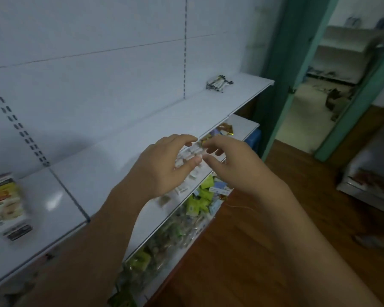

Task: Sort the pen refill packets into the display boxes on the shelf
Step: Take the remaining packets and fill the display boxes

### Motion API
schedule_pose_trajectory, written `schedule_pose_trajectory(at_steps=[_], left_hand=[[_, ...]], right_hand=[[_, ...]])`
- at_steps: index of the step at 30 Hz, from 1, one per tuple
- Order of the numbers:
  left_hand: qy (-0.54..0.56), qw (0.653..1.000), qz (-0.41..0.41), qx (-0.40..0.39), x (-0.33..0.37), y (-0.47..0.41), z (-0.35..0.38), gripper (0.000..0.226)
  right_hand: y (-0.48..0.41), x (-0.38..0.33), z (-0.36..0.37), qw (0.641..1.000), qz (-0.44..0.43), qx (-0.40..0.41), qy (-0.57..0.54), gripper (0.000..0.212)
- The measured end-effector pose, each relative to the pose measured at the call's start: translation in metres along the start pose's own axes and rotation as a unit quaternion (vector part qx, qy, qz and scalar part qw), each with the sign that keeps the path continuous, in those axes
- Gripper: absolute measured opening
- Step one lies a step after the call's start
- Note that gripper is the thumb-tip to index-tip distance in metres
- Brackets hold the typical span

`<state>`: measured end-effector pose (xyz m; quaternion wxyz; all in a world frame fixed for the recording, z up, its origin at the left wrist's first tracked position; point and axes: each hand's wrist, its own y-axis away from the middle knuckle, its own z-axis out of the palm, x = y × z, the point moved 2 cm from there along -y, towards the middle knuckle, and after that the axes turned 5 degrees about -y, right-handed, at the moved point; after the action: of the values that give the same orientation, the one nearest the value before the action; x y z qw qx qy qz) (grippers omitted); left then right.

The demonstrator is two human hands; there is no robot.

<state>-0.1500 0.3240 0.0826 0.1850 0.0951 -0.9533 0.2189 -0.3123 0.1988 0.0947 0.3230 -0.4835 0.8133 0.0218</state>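
Note:
A cluster of small white pen refill packets (192, 151) sits between my two hands, over the front edge of the white shelf (111, 165). My left hand (164, 167) reaches in from the left and holds the cluster between its curled fingers and thumb. The loosely curled fingertips of my right hand (231, 167) are at the right end of the cluster, with nothing plainly pinched. More loose white packets (182, 189) lie on the shelf below. A printed display box (6, 204) stands at the far left, blurred.
A bundle of pens (218, 83) lies at the far right end of the top shelf. Green and blue wrapped packets (200, 200) fill the lowest shelf. Wooden floor (275, 229) runs to the right, toward a green door frame (282, 85).

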Motion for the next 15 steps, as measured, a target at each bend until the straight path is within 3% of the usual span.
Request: schedule_pose_trajectory(at_steps=[7, 15], left_hand=[[0.004, 0.999, 0.034, -0.038, 0.061, -0.086, 0.082, 0.051], [0.045, 0.996, 0.056, -0.051, 0.096, -0.178, 0.152, 0.048]], right_hand=[[0.022, 0.116, -0.076, 0.996, 0.072, 0.047, 0.034, 0.034], [0.012, 0.210, -0.116, 0.989, 0.116, 0.074, 0.049, 0.038]])
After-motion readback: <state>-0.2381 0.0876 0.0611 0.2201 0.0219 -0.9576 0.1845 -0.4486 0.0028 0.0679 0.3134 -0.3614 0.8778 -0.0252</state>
